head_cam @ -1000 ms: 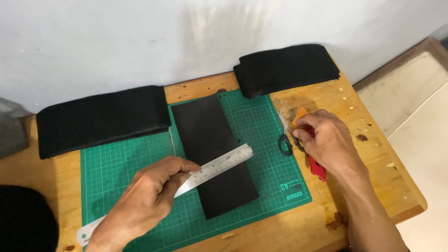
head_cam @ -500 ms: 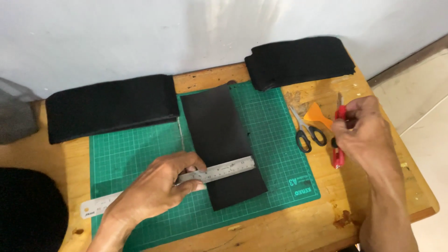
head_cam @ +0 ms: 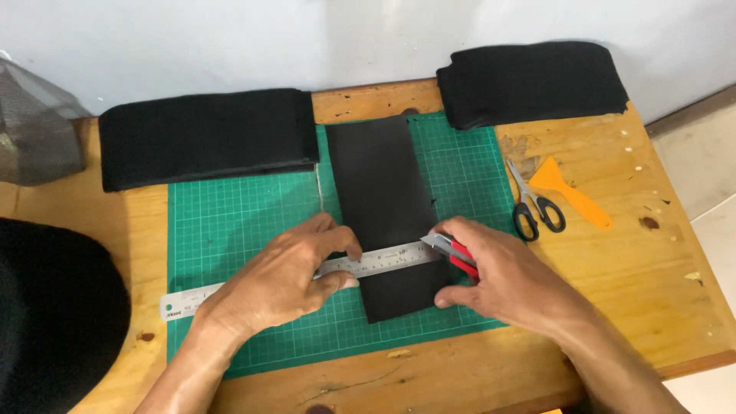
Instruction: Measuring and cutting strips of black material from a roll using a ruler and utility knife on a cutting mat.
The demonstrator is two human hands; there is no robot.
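Observation:
A black rectangular sheet (head_cam: 383, 192) lies lengthwise on the green cutting mat (head_cam: 238, 222). A steel ruler (head_cam: 383, 258) lies across its lower part. My left hand (head_cam: 284, 280) presses the ruler down on the mat, fingers spread over it. My right hand (head_cam: 506, 280) holds a red utility knife (head_cam: 454, 253), with its blade tip at the ruler's right end, on the sheet's right edge.
Two stacks of black sheets lie at the back: a stack (head_cam: 207, 138) on the left, a stack (head_cam: 533, 80) on the right. Scissors (head_cam: 533, 203) and an orange scraper (head_cam: 571, 195) lie right of the mat. A dark mesh bin (head_cam: 38, 126) stands far left on the wooden table (head_cam: 636, 291).
My right hand came from the scissors area with the red knife to the ruler's right end. My left hand kept pressing the ruler, which now lies nearly level across the sheet.

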